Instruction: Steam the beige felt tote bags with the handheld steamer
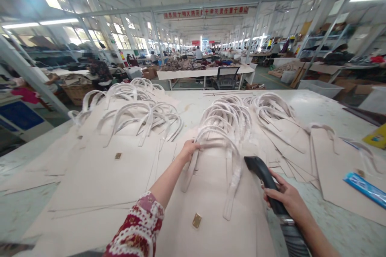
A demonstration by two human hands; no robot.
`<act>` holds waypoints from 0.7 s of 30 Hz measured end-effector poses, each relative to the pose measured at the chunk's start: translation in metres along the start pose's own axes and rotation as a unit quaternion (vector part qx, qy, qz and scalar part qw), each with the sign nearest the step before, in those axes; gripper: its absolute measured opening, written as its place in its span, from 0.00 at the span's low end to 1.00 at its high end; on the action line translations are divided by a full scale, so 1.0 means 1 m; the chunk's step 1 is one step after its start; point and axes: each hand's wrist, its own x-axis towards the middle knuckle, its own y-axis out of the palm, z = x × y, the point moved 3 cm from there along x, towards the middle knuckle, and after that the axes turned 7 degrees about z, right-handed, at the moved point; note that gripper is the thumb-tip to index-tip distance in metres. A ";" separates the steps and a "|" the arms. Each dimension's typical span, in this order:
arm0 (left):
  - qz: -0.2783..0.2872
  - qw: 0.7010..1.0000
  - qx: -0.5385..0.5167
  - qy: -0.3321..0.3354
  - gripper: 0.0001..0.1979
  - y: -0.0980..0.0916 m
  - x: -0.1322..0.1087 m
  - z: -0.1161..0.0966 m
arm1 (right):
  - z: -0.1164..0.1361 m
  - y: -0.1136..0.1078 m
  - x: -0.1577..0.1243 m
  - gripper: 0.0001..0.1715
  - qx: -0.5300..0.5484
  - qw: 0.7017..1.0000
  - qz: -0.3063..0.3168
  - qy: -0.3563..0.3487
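My left hand [190, 149] is closed on the pale, film-wrapped bag handle [211, 129] near its left side. That handle arches over a beige bag panel [223, 196] with a small gold metal plate [196, 221] low on its front. In my right hand [282, 192] is a black nozzle [265, 174] on a ribbed hose [294, 241]. The nozzle's flat mouth points left, close to the handle's right end; I cannot tell whether it touches the panel. More looped handles [227, 108] lie just behind.
Stacked beige panels with handles [114, 168] cover the table's left side. Another pile of panels [286, 140] lies to the right, with a blue packet [366, 188] on the panel in front. Beyond the pale tabletop [189, 106] stand a black chair [226, 78] and another worktable [187, 74].
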 end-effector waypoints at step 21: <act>0.098 0.909 0.274 0.298 0.18 0.107 -0.261 0.070 | 0.077 -0.018 -0.091 0.53 -0.232 0.971 0.028 0.048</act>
